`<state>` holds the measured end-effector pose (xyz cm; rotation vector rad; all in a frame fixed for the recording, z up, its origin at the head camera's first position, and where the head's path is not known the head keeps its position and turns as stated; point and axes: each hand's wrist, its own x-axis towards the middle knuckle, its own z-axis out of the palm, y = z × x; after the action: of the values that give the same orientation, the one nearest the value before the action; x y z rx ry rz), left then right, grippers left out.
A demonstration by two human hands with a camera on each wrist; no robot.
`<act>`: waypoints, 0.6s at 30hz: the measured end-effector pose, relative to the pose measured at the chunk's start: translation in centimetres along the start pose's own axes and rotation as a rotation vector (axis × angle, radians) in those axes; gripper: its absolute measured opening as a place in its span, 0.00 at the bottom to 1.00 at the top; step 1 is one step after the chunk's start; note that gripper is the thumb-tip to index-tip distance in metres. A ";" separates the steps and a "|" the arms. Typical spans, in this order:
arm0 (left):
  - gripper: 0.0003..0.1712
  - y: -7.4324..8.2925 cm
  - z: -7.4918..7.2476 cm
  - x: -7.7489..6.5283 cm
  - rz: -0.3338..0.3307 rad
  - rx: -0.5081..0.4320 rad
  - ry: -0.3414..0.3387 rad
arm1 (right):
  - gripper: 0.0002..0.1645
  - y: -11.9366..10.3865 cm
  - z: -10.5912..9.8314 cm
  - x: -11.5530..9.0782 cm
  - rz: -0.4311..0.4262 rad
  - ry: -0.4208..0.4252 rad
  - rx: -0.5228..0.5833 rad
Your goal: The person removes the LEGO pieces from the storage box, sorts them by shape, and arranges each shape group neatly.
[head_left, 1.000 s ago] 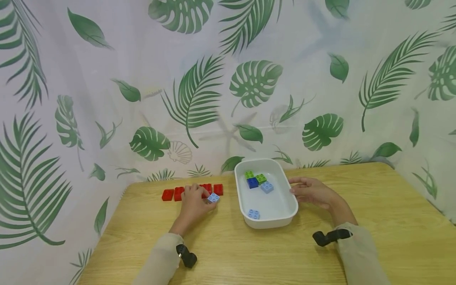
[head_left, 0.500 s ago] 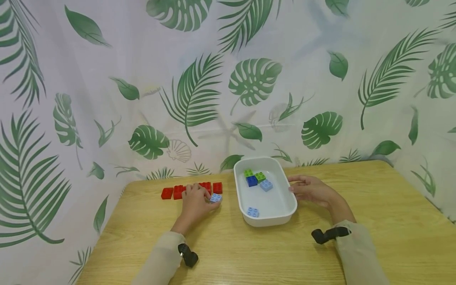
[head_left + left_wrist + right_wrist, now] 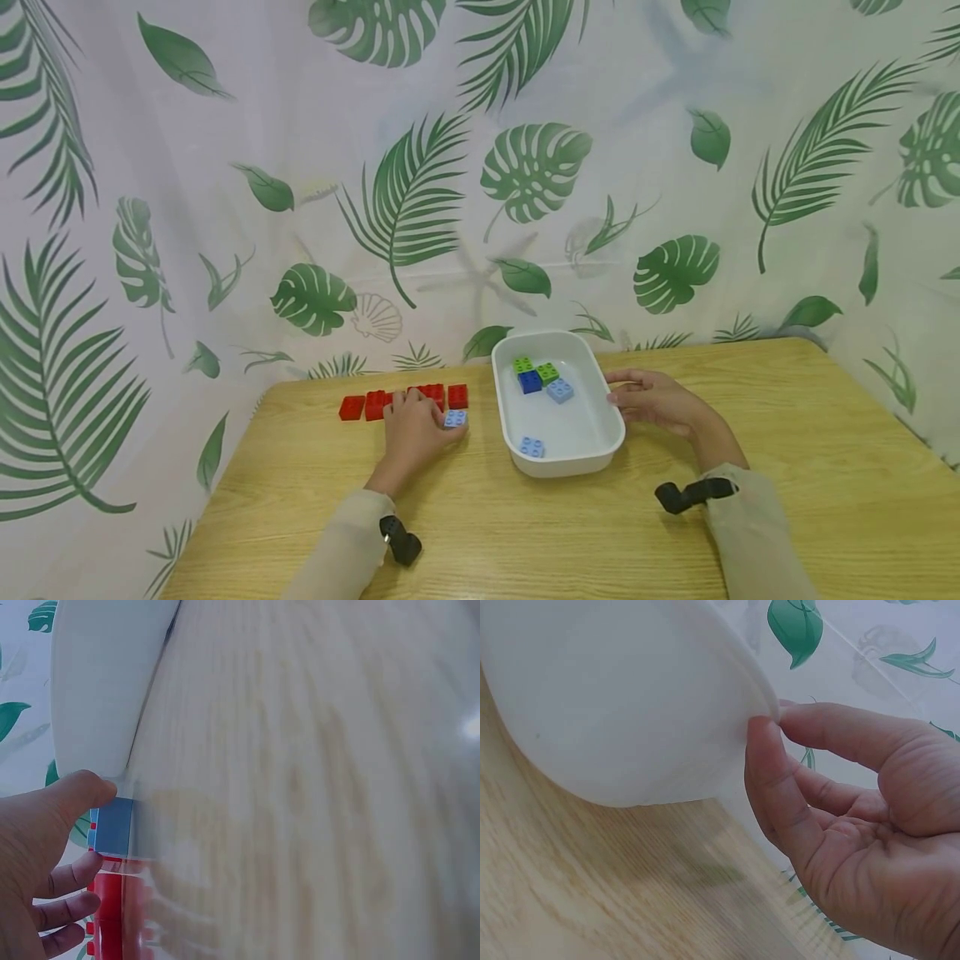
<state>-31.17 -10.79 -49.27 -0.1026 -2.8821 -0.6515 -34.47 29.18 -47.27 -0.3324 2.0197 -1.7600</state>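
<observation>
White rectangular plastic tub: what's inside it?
Inside the tub: two lime-green square studded blocks, one dark-blue square studded block and two light-blue square studded blocks. The floor beneath them is covered.

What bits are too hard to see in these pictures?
Head view: some of the red bricks hide behind the left hand.
Left wrist view: the red bricks run off the bottom edge, the white tray off the top.
Right wrist view: the tray's wall hides the bricks inside it.
</observation>
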 end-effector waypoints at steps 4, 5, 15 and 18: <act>0.27 0.2 0.0 -0.1 -0.008 0.000 0.001 | 0.37 0.0 0.0 -0.1 -0.002 -0.004 0.000; 0.27 0.2 0.1 -0.1 -0.009 -0.002 0.001 | 0.37 0.0 0.0 -0.2 -0.002 -0.005 -0.001; 0.28 0.4 0.2 -0.4 -0.030 -0.025 -0.001 | 0.37 0.1 -0.1 -0.2 -0.004 -0.010 -0.001; 0.27 0.4 0.0 -0.5 -0.032 -0.029 0.011 | 0.37 0.2 -0.1 -0.2 -0.001 -0.013 -0.001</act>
<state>-30.66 -10.43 -49.16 -0.0563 -2.8703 -0.6983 -34.33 29.43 -47.39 -0.3438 2.0118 -1.7535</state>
